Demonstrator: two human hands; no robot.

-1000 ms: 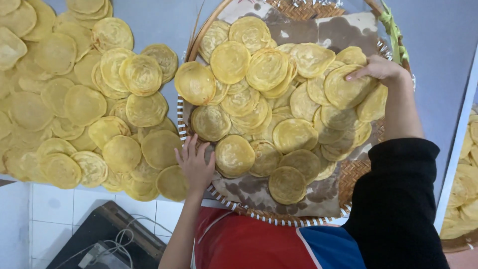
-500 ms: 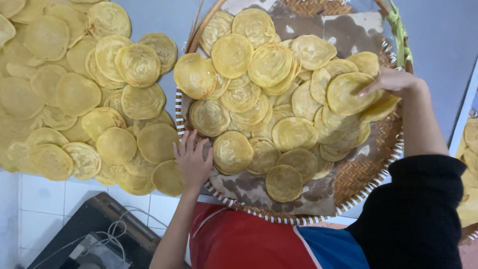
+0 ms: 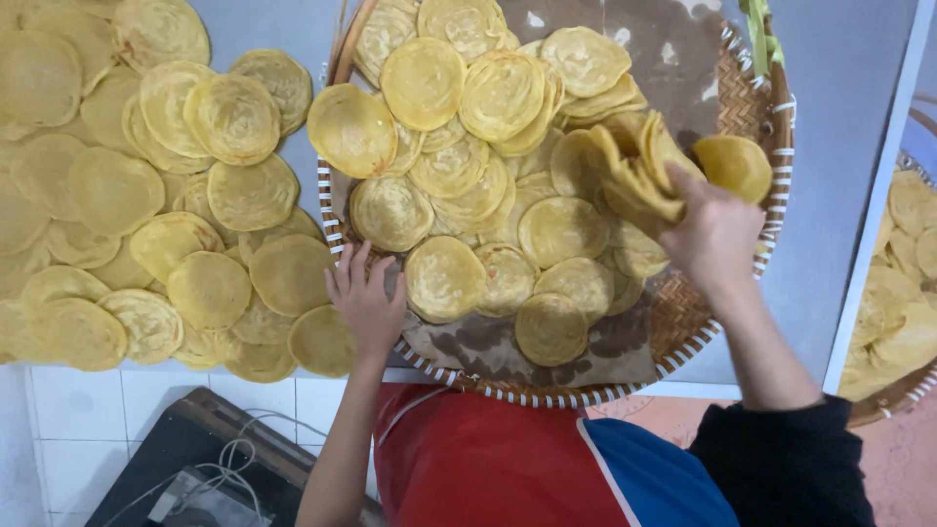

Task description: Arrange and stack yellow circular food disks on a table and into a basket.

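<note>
A round woven basket tray (image 3: 752, 107) lined with stained brown paper holds many flat yellow round wafers (image 3: 459, 176). My right hand (image 3: 717, 234) is at the tray's right side, closed on a bunch of several wafers (image 3: 639, 171) lifted on edge. My left hand (image 3: 366, 303) rests flat with fingers spread on the tray's near left rim, holding nothing.
A large spread of the same yellow wafers (image 3: 146, 195) lies on the grey table left of the tray. Another basket with wafers (image 3: 903, 283) shows at the right edge. Below the table are white tiles and a dark device with cables (image 3: 205, 478).
My right hand has gathered loose wafers from the tray's right side into a bunch and raised them. My left hand has stayed on the rim.
</note>
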